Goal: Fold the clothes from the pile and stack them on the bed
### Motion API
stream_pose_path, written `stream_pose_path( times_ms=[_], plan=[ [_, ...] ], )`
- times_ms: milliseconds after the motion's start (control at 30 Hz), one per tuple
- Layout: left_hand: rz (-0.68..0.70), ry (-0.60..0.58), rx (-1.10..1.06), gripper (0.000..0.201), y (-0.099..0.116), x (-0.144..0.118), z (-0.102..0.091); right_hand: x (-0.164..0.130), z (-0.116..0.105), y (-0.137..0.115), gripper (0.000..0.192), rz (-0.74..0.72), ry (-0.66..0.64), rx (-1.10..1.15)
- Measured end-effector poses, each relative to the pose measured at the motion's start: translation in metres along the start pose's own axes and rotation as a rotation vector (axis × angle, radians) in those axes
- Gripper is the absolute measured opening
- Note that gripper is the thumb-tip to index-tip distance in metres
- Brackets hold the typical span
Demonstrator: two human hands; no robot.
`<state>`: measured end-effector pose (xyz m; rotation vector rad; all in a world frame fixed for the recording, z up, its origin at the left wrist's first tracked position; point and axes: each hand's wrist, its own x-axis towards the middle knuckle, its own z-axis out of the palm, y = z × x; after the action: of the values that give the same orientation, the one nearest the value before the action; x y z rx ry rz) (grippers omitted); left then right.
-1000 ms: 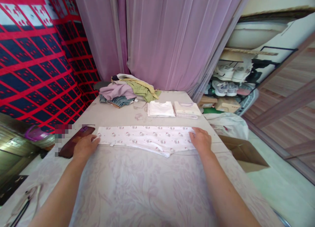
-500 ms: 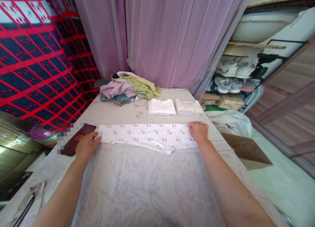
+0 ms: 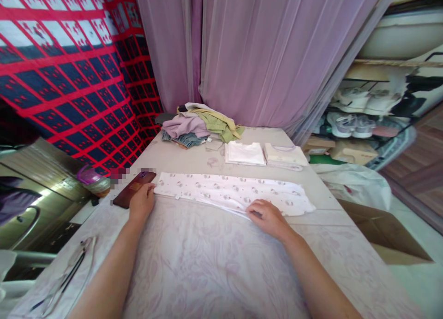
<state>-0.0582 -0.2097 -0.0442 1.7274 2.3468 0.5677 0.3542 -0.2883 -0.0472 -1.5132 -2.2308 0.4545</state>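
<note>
White pants (image 3: pixel 221 192) with a small printed pattern lie lengthwise across the table, folded into a long strip. At their left end my left hand (image 3: pixel 142 201) is closed on the edge, with a brown phone (image 3: pixel 133 190) right beside it. My right hand (image 3: pixel 268 217) pinches the front edge, right of the middle, where the fabric juts toward me. The right end of the pants lies loose and a little crumpled beyond that hand. Behind them are a folded white garment (image 3: pixel 245 153) and a folded cream garment (image 3: pixel 285 156), side by side.
A heap of loose clothes (image 3: pixel 202 125) sits at the table's far left, before a purple curtain (image 3: pixel 263 56). Eyeglasses or a thin cord (image 3: pixel 69 275) lie at the near left. On the right stand a cardboard box (image 3: pixel 380 227) and a shoe rack with sneakers (image 3: pixel 351 125).
My right hand has left the right end of the pants and moved to their front edge, nearer the middle. My left hand stays at the left end. The view has shifted left.
</note>
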Motion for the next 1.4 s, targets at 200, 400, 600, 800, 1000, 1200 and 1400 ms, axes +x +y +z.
stream_pose_path(
  times_ms=[200,400,600,800,1000,1200,1400],
  plan=[
    [0.069,0.035,-0.029,0.031,-0.005,-0.003,0.004,-0.003,-0.006,0.003,0.021,0.032,0.0,-0.044],
    [0.105,0.035,-0.02,0.033,-0.007,0.0,0.004,-0.005,-0.006,-0.012,0.024,0.091,-0.044,-0.228],
    [0.405,0.182,0.009,0.035,0.016,-0.012,0.015,0.011,-0.018,-0.002,0.03,0.097,-0.096,-0.182],
    [0.861,-0.11,-0.109,0.031,0.097,-0.063,0.042,0.067,-0.028,0.03,0.034,0.333,0.077,-0.44],
    [1.052,-0.264,-0.103,0.021,0.166,-0.111,0.065,0.095,-0.032,0.043,0.025,0.337,-0.046,-0.53],
    [1.056,-0.289,-0.041,0.019,0.194,-0.122,0.079,0.09,-0.031,0.046,0.029,0.303,-0.005,-0.504],
    [1.05,-0.324,-0.077,0.021,0.2,-0.127,0.08,0.082,-0.03,0.047,0.03,0.317,0.077,-0.49]
  ],
)
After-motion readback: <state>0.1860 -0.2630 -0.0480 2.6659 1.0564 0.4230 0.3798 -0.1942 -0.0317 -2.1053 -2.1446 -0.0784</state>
